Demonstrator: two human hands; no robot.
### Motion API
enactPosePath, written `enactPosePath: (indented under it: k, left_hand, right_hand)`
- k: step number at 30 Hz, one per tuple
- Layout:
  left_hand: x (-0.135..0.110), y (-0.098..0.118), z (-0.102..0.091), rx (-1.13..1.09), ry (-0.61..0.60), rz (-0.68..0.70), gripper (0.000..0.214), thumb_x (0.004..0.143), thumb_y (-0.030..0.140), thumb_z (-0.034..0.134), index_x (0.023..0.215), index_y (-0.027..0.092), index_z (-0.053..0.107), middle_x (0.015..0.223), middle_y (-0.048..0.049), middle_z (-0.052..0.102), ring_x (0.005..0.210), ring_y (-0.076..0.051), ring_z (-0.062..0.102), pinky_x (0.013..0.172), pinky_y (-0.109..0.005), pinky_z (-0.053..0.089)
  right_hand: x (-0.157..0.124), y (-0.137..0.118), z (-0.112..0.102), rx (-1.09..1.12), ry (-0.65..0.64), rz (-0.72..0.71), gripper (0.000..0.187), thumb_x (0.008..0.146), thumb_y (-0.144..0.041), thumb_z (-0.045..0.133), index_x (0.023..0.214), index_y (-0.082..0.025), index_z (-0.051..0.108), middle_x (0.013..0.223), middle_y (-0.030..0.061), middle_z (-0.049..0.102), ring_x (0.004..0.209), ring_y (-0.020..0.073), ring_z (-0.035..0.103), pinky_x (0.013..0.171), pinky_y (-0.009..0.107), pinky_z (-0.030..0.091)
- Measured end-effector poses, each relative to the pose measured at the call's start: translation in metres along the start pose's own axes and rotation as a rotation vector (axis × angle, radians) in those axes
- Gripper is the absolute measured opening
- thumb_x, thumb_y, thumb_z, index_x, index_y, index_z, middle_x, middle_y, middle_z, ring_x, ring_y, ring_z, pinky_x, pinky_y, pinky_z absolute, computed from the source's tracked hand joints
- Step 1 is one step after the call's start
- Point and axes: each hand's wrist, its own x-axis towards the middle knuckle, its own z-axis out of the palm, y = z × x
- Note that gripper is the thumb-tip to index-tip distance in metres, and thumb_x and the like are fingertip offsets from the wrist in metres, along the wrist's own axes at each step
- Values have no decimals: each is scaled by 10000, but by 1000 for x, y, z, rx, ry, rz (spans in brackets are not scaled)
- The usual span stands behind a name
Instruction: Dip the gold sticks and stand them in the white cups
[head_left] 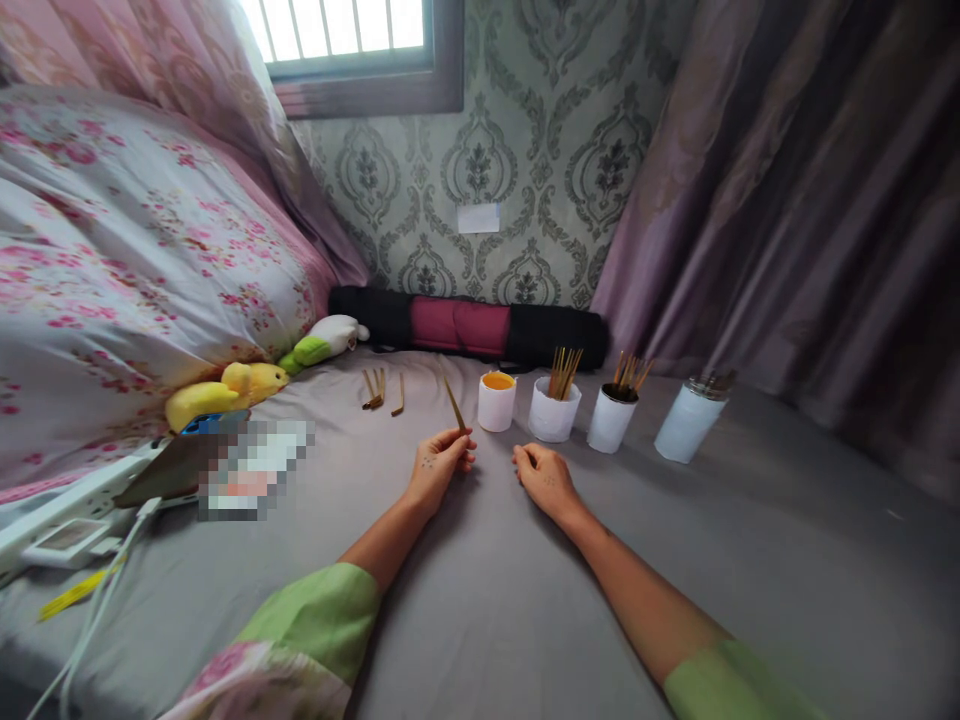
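Observation:
My left hand (441, 468) is closed around the lower end of a thin golden-brown stick (454, 404), which points up and slightly left. Loosely curled, my right hand (546, 480) rests over the sheet; its palm side is hidden, and nothing sticks out of it. Just beyond my hands is a white cup (496, 410) with an orange inside. To its right stand a wider white container (553, 424) and a narrower white one (609, 432), both holding several similar sticks. Several loose sticks (373, 390) and a single stick (399, 395) lie beyond my left hand.
A tilted-looking white container (686, 432) with darker contents stands farther right. A black and maroon roll (461, 328) lies along the wall. On the left are plush toys (225, 395), a power strip (45, 515), a white cable (105, 600) and a blurred-out flat object (259, 465).

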Motion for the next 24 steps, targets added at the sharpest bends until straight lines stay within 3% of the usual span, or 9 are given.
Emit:
enactPosePath:
  k: [15, 24]
  left_hand:
    - [-9, 0, 6, 245, -53, 188, 337, 667, 325, 572, 916, 106, 632, 695, -37, 609, 541, -91, 527, 483, -202, 409]
    - [-7, -8, 1, 483, -31, 394, 296, 733, 304, 513, 946, 147, 646, 799, -49, 647, 684, -126, 562, 659, -254, 450]
  right_hand:
    - [-1, 2, 1, 102, -5, -41, 340, 807, -378, 357, 734, -173, 618, 582, 23, 608, 546, 126, 533, 523, 212, 339]
    - [-1, 2, -2, 188, -28, -41, 312, 793, -364, 379, 743, -166, 615, 548, 10, 589, 504, 118, 535, 511, 216, 356]
